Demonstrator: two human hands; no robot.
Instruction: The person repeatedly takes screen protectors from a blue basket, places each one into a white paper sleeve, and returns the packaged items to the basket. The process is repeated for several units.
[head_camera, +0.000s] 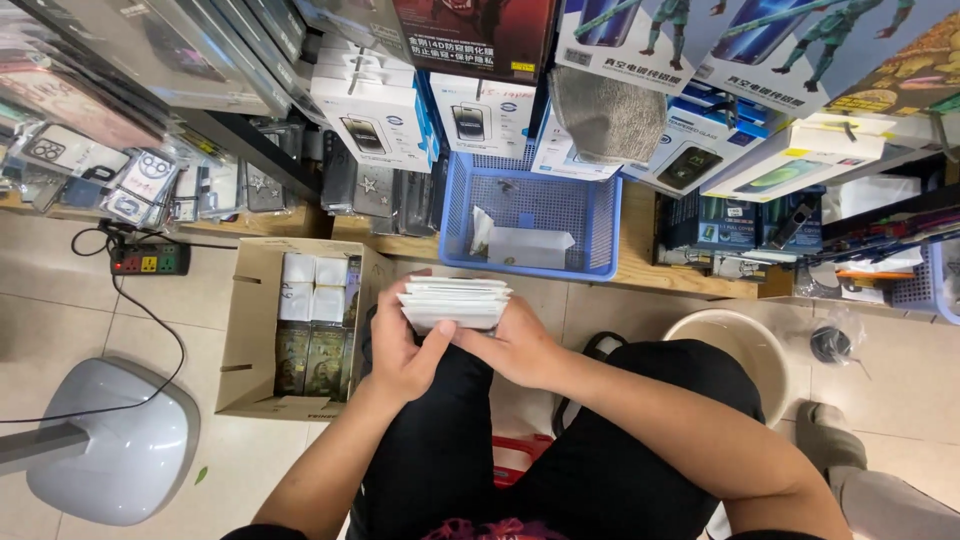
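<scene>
White packets stacked in both hands, few in the basket

White flat packets form a stack (455, 303) held over the lap, just in front of the blue basket (600, 225). Left hand (400, 350) is clamped on the stack's left end, thumb across the front edge; right hand (515, 345) closes on its lower right corner, fingers curled beneath. Judging by how things lie, the sorting looks to be in its middle: the stack is thick, while the basket holds only a folded white sheet (528, 247) and a small scrap (481, 230) to its left, most of the mesh floor bare. Left of the basket, an open cardboard box (245, 340) on the floor holds rows of white and dark packs, roughly half filled. Right of the basket stands a pale bucket (700, 330). Whether the held packets belong in basket or box I cannot tell
</scene>
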